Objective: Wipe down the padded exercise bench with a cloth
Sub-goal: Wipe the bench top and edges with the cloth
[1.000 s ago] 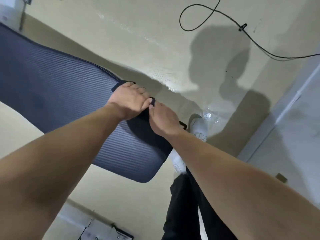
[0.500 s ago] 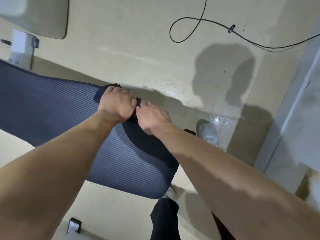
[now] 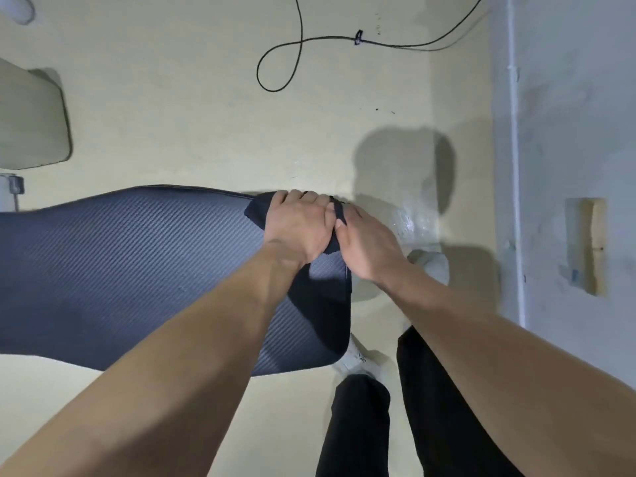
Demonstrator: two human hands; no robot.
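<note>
At the far left edge there is one pale padded shape (image 3: pixel 31 122) on the floor, and below it one small grey box (image 3: pixel 15 185). Next comes one big bench pad (image 3: pixel 120 266). It is dark blue with thin slanted lines, and it runs from the left edge to the middle of the view. Its right end is rounded.

One dark cloth (image 3: pixel 321 297) lies over that right end. A corner of it pokes out by the far edge of the pad, and the rest hangs down along the end.

Two bare arms reach in from the bottom. The left hand (image 3: pixel 297 225) lies knuckles up on the cloth with its fingers curled over the far edge of the pad, pressing the cloth down. The right hand (image 3: pixel 366 244) is just beside it, touching it, and its thumb and fingers pinch a fold of the cloth at the end of the pad.

Above the hands, one black cable (image 3: pixel 299 43) makes a loop on the pale yellow floor (image 3: pixel 192 98).

Below the right hand are two white shoes (image 3: pixel 432 265) and two black trouser legs (image 3: pixel 358 425). The arms hide part of the pad and the legs.

At the right stands one pale blue wall (image 3: pixel 564 132) with one small hole (image 3: pixel 585 244) in it.
</note>
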